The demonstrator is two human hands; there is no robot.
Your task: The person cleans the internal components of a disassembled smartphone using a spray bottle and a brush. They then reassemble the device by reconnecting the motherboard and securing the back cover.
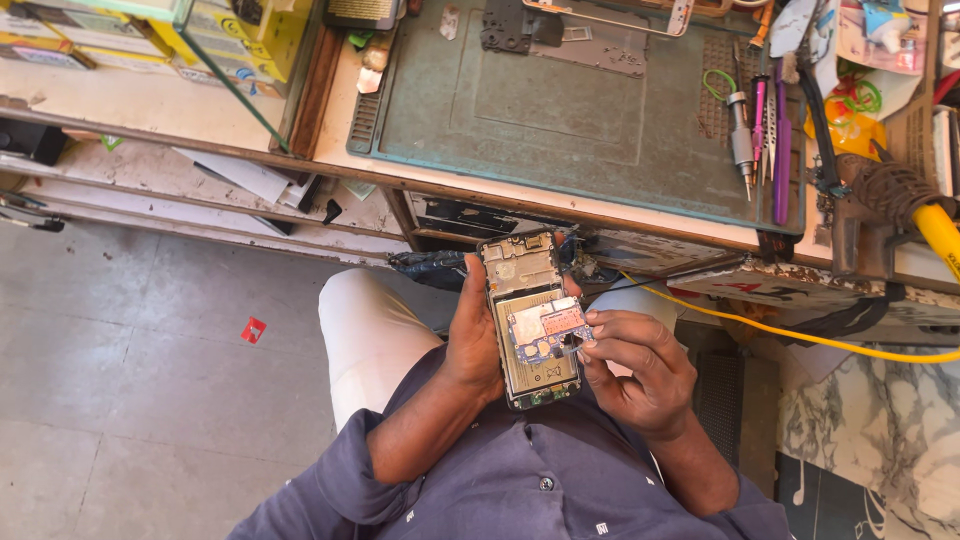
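Observation:
An opened mobile phone with its back cover off shows a gold battery and bare frame. My left hand grips it along its left edge, holding it above my lap. My right hand pinches a small blue circuit board with silver shields, holding it over the phone's middle. Both hands are below the front edge of the workbench.
A green work mat lies on the wooden bench with a phone frame part at its back. Screwdrivers and tweezers lie at the mat's right. A soldering iron with yellow cable sits far right. Grey tiled floor lies left.

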